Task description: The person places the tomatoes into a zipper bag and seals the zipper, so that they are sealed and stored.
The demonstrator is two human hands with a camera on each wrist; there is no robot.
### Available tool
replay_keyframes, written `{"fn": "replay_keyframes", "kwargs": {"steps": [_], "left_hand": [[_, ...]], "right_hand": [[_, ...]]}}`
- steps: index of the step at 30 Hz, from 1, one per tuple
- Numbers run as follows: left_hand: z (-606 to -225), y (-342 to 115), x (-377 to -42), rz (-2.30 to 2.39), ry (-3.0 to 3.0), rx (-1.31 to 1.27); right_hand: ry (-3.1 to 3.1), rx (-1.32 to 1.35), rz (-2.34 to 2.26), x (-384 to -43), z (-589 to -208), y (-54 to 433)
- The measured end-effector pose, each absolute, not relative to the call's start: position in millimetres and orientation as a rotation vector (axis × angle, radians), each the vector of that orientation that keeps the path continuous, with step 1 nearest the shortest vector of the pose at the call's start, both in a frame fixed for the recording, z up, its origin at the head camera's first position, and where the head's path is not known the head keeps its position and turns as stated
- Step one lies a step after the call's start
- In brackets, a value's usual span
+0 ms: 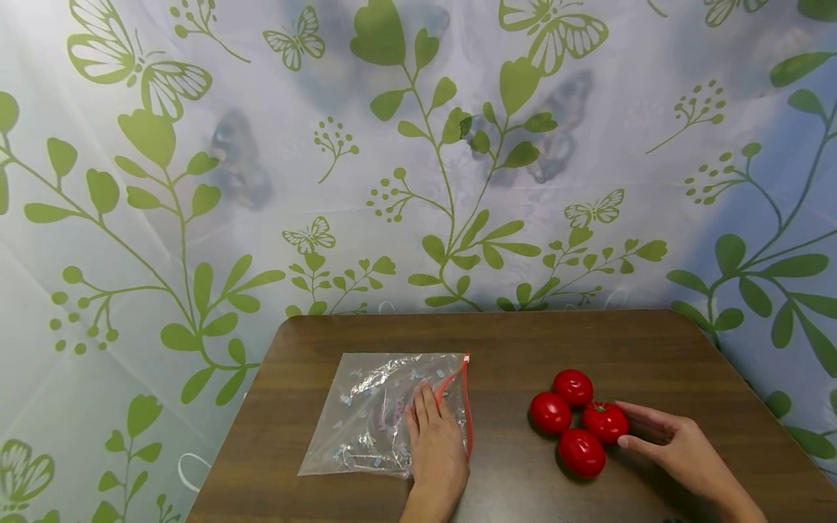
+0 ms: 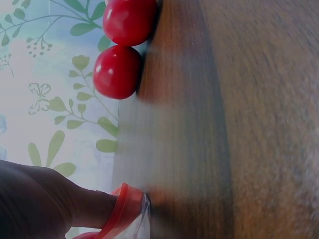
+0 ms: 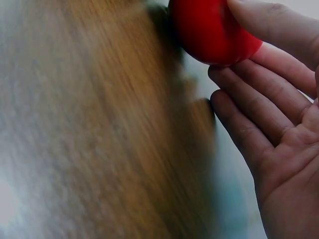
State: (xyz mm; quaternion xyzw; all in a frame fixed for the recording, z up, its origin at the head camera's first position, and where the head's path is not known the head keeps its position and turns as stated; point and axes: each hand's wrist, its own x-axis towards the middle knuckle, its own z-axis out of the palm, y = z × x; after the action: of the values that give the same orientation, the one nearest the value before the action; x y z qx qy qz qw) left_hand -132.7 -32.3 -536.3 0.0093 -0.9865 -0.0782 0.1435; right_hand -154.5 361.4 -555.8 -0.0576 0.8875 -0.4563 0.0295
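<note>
Red zip (image 1: 468,421) edges the clear bag (image 1: 366,407) beneath the left hand (image 1: 437,450), which lies on it with fingers straight and close together. Most of the bag spreads leftward and beyond that hand; the zip runs by its right side, with a white slider (image 1: 467,359) past the fingertips. Wide-set thumb and fingers of the right hand (image 1: 683,450) hold a tomato (image 1: 604,425) from either side. Three more tomatoes (image 1: 551,413) cluster left of the right hand. Brown table (image 1: 510,487) lies under both hands, leaf-printed cloth (image 1: 366,174) beyond them.
</note>
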Motion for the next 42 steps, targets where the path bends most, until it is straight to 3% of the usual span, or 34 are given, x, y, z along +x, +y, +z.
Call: {"fn": "replay_keyframes", "kwargs": {"steps": [11, 22, 42], "left_hand": [[-536.5, -32.6, -133.1, -0.245, -2.859, 0.02], [-536.7, -32.8, -133.5, -0.256, -2.857, 0.037], [-535.2, -32.6, -132.9, -0.261, -2.858, 0.029]], "right_hand": [[2.754, -0.041, -1.343, -148.1, -552.5, 374.2], [2.809, -0.068, -1.381, -143.2, -535.6, 369.8], [2.74, -0.348, -1.519, -137.5, -486.9, 328.1]]}}
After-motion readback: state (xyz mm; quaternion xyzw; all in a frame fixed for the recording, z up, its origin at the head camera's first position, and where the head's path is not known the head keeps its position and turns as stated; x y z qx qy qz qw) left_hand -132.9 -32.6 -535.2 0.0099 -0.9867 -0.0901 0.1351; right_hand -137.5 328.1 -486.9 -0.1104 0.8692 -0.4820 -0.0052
